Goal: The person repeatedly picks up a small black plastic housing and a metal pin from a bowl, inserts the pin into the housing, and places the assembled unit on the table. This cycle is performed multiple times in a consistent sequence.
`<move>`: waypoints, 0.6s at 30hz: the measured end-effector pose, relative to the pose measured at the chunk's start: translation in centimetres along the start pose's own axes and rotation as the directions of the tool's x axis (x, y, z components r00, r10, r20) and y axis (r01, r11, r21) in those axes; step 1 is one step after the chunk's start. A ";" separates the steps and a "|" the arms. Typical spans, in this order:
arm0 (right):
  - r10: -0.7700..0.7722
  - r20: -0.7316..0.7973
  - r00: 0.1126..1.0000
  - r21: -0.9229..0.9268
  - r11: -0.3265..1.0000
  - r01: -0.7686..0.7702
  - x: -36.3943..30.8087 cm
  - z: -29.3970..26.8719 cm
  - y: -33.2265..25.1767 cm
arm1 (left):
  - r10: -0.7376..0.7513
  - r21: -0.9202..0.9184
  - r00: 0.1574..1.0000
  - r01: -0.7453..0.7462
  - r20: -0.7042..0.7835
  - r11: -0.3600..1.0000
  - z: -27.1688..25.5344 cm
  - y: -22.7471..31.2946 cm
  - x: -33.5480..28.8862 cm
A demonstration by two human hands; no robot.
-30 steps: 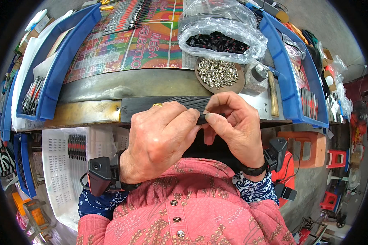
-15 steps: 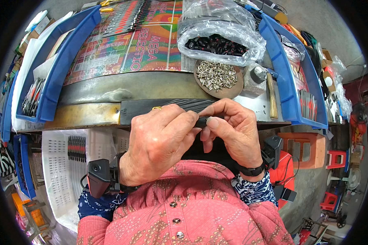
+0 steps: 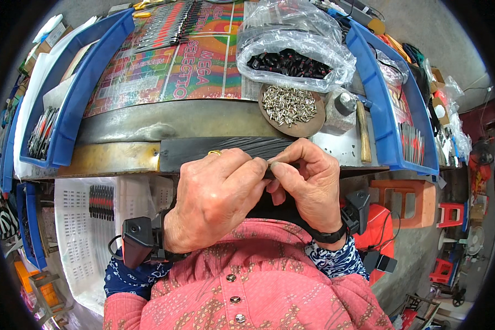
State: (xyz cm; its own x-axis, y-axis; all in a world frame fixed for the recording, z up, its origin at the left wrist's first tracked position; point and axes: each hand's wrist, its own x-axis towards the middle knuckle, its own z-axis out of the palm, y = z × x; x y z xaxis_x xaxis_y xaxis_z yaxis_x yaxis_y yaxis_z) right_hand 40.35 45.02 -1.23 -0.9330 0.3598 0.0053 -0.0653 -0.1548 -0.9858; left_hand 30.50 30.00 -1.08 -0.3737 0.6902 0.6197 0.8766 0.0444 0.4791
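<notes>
My two hands meet at the bench's front edge, fingertips touching. My left hand point(image 3: 217, 192) is closed round a small black piece point(image 3: 269, 172), which is mostly hidden behind the fingers. Thumb and forefinger of my right hand point(image 3: 308, 179) pinch together at the end of that piece. Just beyond my hands lies a dark, grooved block point(image 3: 225, 147). Behind my right hand stands a round brown dish point(image 3: 301, 130) heaped with small silver metal pins point(image 3: 289, 104). Further back, an open clear plastic bag point(image 3: 297, 38) holds many small black parts point(image 3: 287, 63).
A hammer point(image 3: 363, 132) lies beside a metal block point(image 3: 340, 107) at the right. Blue bins point(image 3: 66, 126) point(image 3: 390, 132) flank the bench, holding slim black-and-red pieces. More lie in rows on the patterned sheet point(image 3: 143, 77). Below left is a white basket point(image 3: 74, 231); an orange stool point(image 3: 423, 203) stands right.
My right hand has shifted slightly left, its thumb and forefinger now closer to my left fingertips. The black piece shows less than before. My view has shifted slightly.
</notes>
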 end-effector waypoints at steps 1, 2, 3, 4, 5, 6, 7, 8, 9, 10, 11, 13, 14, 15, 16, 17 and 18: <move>-0.020 -0.019 1.000 -0.027 0.999 0.020 -0.1 0.1 0.0 | 0.006 0.001 1.000 -0.006 -0.010 1.000 0.1 0.0 0.1; -0.042 -0.038 0.998 -0.055 0.998 0.039 -0.2 0.1 0.0 | 0.010 -0.003 1.000 -0.011 -0.019 1.000 0.1 -0.1 0.1; -0.031 -0.033 0.999 -0.048 0.998 0.029 -0.4 0.0 -0.1 | 0.015 -0.007 1.000 -0.015 -0.028 1.000 0.2 -0.1 0.2; -0.045 -0.023 0.999 -0.092 0.995 0.043 -0.3 -0.3 -0.1 | 0.012 -0.005 1.000 -0.013 -0.026 1.000 0.1 -0.1 0.2; -0.065 -0.005 0.998 -0.132 0.989 0.064 -0.3 -0.6 -0.3 | 0.010 -0.004 1.000 -0.010 -0.024 1.000 0.1 -0.1 0.3; -0.085 0.013 0.996 -0.172 0.981 0.086 -0.2 -1.0 -0.4 | 0.007 -0.003 1.000 -0.007 -0.021 1.000 0.0 -0.2 0.3; -0.070 0.009 0.997 -0.164 0.984 0.071 -0.1 -1.6 -0.6 | 0.002 -0.009 1.000 -0.002 -0.019 1.000 0.0 -0.3 0.3; -0.085 -0.034 0.996 -0.136 0.987 0.079 0.0 -1.9 -0.6 | -0.004 -0.016 1.000 0.003 -0.016 1.000 -0.1 -0.5 0.4; -0.165 -0.040 0.986 -0.272 0.951 0.148 0.2 -2.4 -0.7 | -0.022 -0.023 1.000 0.022 -0.008 0.999 -0.1 -0.7 0.3; -0.241 -0.039 0.970 -0.392 0.896 0.208 0.6 -2.9 -0.7 | 0.004 -0.014 1.000 -0.004 -0.023 1.000 -0.1 -0.9 0.4; -0.360 0.004 0.933 -0.583 0.757 0.294 1.1 -3.4 -0.7 | 0.016 -0.005 0.999 -0.017 -0.032 1.000 0.0 -1.1 0.5; -0.528 0.133 0.839 -0.778 0.469 0.418 2.4 -4.3 -0.4 | 0.018 0.010 0.999 -0.018 -0.039 1.000 0.2 -1.4 0.5; -0.586 0.215 0.781 -0.840 0.297 0.454 2.9 -4.6 -0.3 | 0.008 0.016 0.999 -0.007 -0.039 1.000 0.2 -1.5 0.5; -0.592 0.244 0.768 -0.862 0.230 0.452 3.1 -4.7 -0.1 | -0.009 0.016 0.999 0.010 -0.039 1.000 0.2 -1.5 0.5; -0.593 0.256 0.763 -0.871 0.202 0.448 3.3 -4.8 0.1 | -0.012 0.031 0.999 0.013 -0.037 0.999 0.2 -1.6 0.5; -0.593 0.267 0.759 -0.879 0.172 0.444 3.5 -4.8 0.3 | -0.020 0.038 0.999 0.022 -0.034 0.999 0.1 -1.8 0.5; -0.589 0.274 0.760 -0.887 0.150 0.436 3.7 -4.8 0.5 | -0.035 0.041 0.999 0.036 -0.028 0.998 0.1 -1.9 0.6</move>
State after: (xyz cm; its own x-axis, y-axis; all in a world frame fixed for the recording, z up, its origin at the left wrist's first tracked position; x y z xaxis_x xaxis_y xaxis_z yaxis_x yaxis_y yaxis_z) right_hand 38.58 50.65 -2.52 -0.7680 0.1123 0.6305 -0.1030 0.9500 -0.2948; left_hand 28.66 30.36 -1.68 -0.4128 0.6674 0.6198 0.8741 0.0991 0.4755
